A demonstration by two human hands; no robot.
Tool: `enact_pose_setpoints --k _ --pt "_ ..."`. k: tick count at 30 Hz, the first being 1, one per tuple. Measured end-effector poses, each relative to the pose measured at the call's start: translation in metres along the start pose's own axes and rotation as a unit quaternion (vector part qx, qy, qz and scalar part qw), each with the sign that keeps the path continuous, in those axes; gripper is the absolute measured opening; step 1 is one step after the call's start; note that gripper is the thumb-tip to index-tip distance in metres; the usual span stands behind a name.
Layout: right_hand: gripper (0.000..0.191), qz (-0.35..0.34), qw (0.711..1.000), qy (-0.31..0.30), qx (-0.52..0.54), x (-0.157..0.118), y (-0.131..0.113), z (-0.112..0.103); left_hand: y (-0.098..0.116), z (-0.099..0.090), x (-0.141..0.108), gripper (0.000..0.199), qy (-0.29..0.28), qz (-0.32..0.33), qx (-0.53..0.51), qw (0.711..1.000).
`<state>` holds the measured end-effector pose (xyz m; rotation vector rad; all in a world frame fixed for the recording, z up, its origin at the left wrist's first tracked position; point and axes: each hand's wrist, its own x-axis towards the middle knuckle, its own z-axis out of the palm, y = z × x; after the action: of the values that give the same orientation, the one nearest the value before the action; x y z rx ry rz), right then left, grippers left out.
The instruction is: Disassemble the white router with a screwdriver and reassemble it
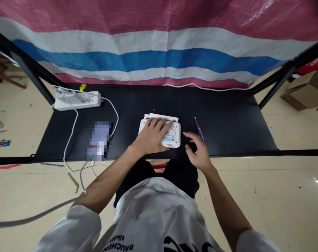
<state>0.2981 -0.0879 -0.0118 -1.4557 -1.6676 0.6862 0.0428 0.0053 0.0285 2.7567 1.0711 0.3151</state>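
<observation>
A white plastic router (171, 134) with a vented case and folded antennas lies flat on the black table (227, 122). My left hand (151, 136) rests over its near left part, with the fingers spread across the top and hiding much of it. My right hand (198, 150) hangs just right of the router, fingers loosely apart and holding nothing. A small screwdriver (199, 129) with a blue-and-red handle lies on the table just beyond those fingers, not touched.
At the table's back left sits a white power strip (77, 100) with white cables trailing over the table edge. A pixelated object (99, 140) lies left of the router. A striped tarp (159, 59) hangs behind the table, and a cardboard box (303, 91) stands on the floor at right.
</observation>
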Motion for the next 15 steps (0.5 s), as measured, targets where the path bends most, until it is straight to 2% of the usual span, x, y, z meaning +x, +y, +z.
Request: enact_pose_setpoints --k 2,4,7,9,12,15 --pt "0.048 0.032 0.999 0.016 0.033 -0.005 -0.003 0.005 -0.001 -0.002 0.004 0.108 0.004 -0.006 -0.006 1.000" --pt "0.054 0.083 0.989 0.043 0.112 -0.007 -0.011 0.010 -0.001 -0.006 0.005 0.111 0.016 -0.026 -0.021 0.999" --pt "0.065 0.149 0.951 0.049 0.265 -0.002 -0.034 0.022 0.009 -0.009 0.004 0.113 0.061 -0.075 -0.054 0.994" --pt "0.063 0.170 0.928 0.038 0.331 0.007 -0.053 0.031 0.022 -0.009 0.002 0.109 0.105 -0.110 -0.078 0.985" --pt "0.053 0.176 0.919 0.092 0.341 0.022 -0.078 0.044 0.045 -0.007 -0.001 0.102 0.167 -0.151 -0.107 0.968" --pt "0.045 0.159 0.927 0.148 0.306 0.031 -0.090 0.051 0.054 -0.013 -0.006 0.101 0.193 -0.158 -0.119 0.961"
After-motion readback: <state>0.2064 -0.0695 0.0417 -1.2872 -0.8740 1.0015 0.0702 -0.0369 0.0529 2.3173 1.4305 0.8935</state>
